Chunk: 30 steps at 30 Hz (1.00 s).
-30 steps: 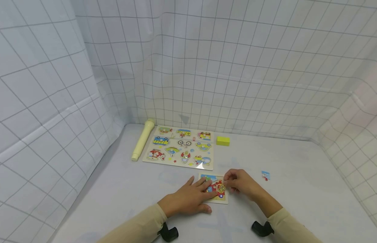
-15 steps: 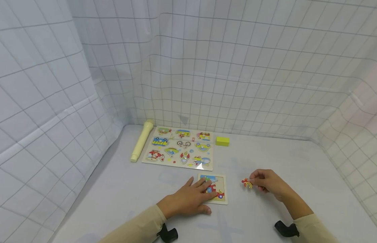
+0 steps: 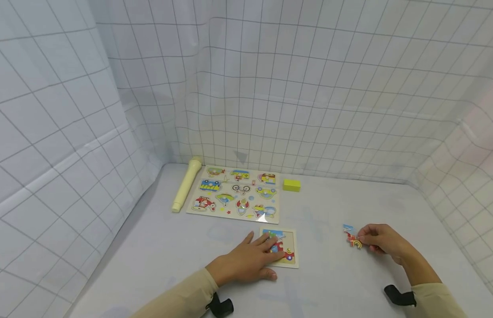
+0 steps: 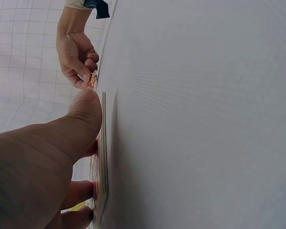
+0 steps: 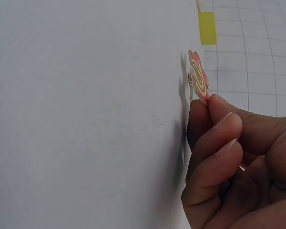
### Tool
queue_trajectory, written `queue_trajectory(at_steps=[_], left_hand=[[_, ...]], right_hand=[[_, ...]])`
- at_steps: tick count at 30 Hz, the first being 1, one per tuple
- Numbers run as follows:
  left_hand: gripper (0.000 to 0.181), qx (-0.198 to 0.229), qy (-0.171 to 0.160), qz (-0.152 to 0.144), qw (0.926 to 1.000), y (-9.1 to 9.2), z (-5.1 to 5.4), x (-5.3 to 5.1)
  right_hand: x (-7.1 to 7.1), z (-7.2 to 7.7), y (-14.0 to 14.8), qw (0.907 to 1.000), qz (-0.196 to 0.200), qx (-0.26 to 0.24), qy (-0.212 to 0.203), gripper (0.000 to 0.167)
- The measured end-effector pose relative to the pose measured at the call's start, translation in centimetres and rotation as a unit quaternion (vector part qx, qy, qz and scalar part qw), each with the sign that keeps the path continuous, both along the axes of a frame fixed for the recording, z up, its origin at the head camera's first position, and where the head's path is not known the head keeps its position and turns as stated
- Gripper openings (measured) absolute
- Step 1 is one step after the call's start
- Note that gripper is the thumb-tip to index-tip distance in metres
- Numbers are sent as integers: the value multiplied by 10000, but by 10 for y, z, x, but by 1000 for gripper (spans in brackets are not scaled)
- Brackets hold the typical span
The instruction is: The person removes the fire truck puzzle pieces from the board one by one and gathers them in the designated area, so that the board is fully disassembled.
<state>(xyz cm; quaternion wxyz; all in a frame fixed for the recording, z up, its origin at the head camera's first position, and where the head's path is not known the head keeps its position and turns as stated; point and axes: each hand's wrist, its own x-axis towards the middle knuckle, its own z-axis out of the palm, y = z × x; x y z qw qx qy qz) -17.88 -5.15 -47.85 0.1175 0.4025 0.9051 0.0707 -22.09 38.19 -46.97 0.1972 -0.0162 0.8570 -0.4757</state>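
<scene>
My left hand point(image 3: 246, 261) rests on a small framed jigsaw puzzle point(image 3: 291, 238), fingers spread and straight. Red, blue and green pieces show around the fingertips; bare wood shows at the tray's right side. Over to the right, my right hand point(image 3: 383, 241) pinches a red jigsaw piece point(image 5: 199, 74) with a yellow spiral between thumb and index finger. That piece is just above the table in the right wrist view. In the head view it appears beside a blue jigsaw piece point(image 3: 347, 228), partly overlapping it; whether they touch I cannot tell.
Behind the small puzzle lies a larger wooden board point(image 3: 230, 211) with vehicle pieces. A pale yellow microphone-shaped stick point(image 3: 186, 185) lies along its left side. A yellow block point(image 3: 291, 185) stands to its right. White gridded curtains point(image 3: 310, 88) enclose the table.
The right hand has lifted the red piece out of the small puzzle and carried it right, to beside the blue piece. The left hand stays on the puzzle.
</scene>
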Motion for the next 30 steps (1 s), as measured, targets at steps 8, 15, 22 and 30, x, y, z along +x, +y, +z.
queue_trajectory(at_steps=[8,15,22,30], left_hand=[[65,6,94,-28,10000,0,0,0],[65,23,131,-3,9999,0,-1,0],[66,30,155,-26,9999,0,-1,1],[65,85,-11,-44,10000,-1,0,-1]], right_hand=[[-1,4,-8,9997,152,120,135,24],[-3,3,-11,9990,153,293,301,20],[-2,-1,-11,9986,190,248,435,20],[-1,5,-18,9978,148,245,602,21]])
